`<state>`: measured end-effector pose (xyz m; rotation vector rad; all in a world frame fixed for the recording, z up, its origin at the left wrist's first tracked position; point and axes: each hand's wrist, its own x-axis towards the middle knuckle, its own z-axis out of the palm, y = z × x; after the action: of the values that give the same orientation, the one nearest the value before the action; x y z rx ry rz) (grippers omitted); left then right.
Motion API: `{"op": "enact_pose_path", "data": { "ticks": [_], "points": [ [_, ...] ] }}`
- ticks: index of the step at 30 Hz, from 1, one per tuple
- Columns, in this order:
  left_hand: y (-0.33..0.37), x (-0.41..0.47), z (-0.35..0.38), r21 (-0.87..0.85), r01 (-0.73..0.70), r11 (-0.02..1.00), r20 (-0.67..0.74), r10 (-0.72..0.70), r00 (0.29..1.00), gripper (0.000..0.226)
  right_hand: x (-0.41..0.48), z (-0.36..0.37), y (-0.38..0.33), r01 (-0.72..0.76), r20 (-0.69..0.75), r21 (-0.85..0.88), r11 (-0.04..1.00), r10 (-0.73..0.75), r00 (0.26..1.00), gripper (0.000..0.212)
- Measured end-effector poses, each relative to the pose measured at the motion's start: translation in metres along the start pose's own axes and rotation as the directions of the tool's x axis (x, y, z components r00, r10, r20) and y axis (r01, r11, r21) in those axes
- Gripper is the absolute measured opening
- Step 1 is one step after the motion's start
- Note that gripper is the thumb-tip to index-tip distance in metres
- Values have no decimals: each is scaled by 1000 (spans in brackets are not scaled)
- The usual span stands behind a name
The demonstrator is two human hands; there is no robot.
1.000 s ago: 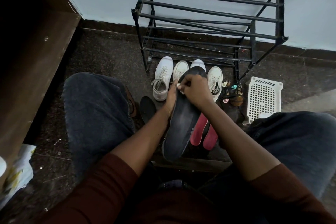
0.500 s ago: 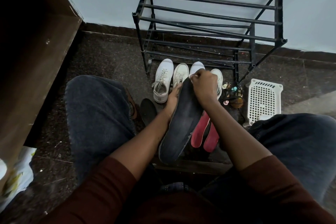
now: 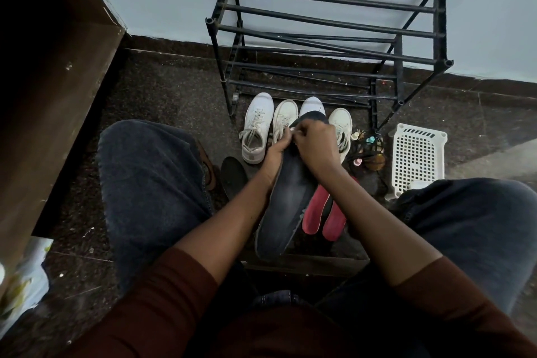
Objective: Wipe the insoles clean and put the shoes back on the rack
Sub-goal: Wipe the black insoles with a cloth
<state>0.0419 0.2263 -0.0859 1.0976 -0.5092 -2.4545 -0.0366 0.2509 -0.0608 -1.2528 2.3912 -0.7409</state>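
Currently, item one: the grey insole (image 3: 287,200), being held slantwise in front of the rack (image 3: 328,32), its toe end pointing toward the rack's bottom bars and its heel end hanging toward the person's lap. The left hand (image 3: 274,158) is gripping it along the edge near the toe, fingers going underneath. The right hand (image 3: 315,144) is curling tight over the top of the toe end, pinching a small white scrap (image 3: 290,131), probably the wipe, against the fabric.

Handling, as I am judging it: light, thin, soft and bendy, likely sagging if taken by one tip; the cloth face is looking grippy rather than slick. Best hold: an edge near the middle, with fingers backing the spot being rubbed.

Item two: two red insoles (image 3: 316,212), lying on the floor in front of the rack, partly under the grey one.

Item three: four white shoes (image 3: 257,131), standing in a row at the rack's foot, not yet shelved.
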Motion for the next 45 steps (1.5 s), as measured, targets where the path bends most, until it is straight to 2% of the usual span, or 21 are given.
{"op": "enact_pose_path", "data": {
  "ticks": [4,7,9,13,17,20,23,26,28,30,32,34,36,40,43,45],
  "points": [
    [-1,-6,-2,-35,8,999,71,-6,997,48,27,-12,7,-132,-110,-9,991,131,985,18],
    [0,-4,-7,-30,17,999,130,-13,991,52,40,-21,22,-218,-88,54,974,222,971,18],
    [2,-5,-8,-6,65,998,160,-63,985,56,39,-25,33,-264,-106,167,950,284,953,15],
    [10,-8,-7,53,164,985,239,-172,956,66,28,-32,42,-324,-141,467,823,431,891,9],
    [12,-6,-5,73,166,983,231,-179,956,59,19,-29,39,-329,-46,597,731,441,896,5],
    [15,-5,-3,111,157,981,236,-180,955,73,15,-30,38,-305,-70,538,786,402,913,7],
    [24,-3,0,85,147,985,269,-165,949,80,12,-33,34,-288,-30,504,814,350,936,11],
    [32,4,-1,107,117,987,248,-141,958,66,9,-33,31,-282,9,526,802,327,945,12],
    [33,8,0,79,72,994,246,-90,965,59,7,-34,26,-236,-31,492,838,287,957,5],
    [31,12,-1,35,19,999,266,-28,964,62,4,-32,21,-83,-153,268,960,128,980,13],
    [27,14,-1,-3,-24,1000,299,24,954,65,2,-26,14,43,-191,2,999,-42,981,21],
    [24,16,0,-10,-19,1000,314,21,949,66,1,-20,7,27,-159,-96,995,-42,986,24],
    [24,20,-2,-11,-39,999,285,40,958,68,-2,-15,1,2,-96,-71,997,-8,995,25],
    [29,26,-6,51,-69,996,144,61,988,70,-21,-8,-9,131,71,9,991,-131,989,21],
    [25,28,-11,9,-121,993,163,118,979,71,-21,-9,-8,101,75,54,993,-105,992,13],
    [17,28,-13,-30,-67,997,192,71,979,67,-13,-11,-7,80,27,34,996,-81,996,13]
  ]
}}
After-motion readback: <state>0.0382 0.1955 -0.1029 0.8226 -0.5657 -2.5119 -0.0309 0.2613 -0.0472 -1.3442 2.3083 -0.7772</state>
